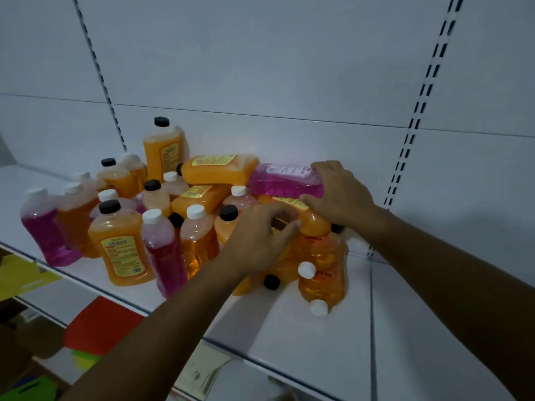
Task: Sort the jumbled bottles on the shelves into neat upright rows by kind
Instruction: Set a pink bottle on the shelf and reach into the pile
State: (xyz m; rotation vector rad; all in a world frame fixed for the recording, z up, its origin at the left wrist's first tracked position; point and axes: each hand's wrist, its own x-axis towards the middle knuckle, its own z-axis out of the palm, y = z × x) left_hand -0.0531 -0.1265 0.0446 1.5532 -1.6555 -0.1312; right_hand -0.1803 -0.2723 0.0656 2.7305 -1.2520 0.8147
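A jumble of orange and pink bottles fills the white shelf point(289, 337). On top of the pile lies a pink bottle point(285, 180) on its side, and my right hand point(338, 192) grips its right end. My left hand point(260, 235) curls its fingers around an orange bottle point(314, 219) lying in the heap below. An opaque orange bottle point(220, 168) lies flat beside the pink one. Upright ones stand to the left: a labelled orange bottle point(123, 244), a slim red-pink bottle point(165, 250) and a pink bottle point(47, 230) at the far left.
More orange bottles point(322, 282) lie on their sides at the front right of the pile. Slotted shelf uprights point(414, 123) run up the white back panel. Below the shelf edge are red point(98, 325), yellow and green items on a lower level.
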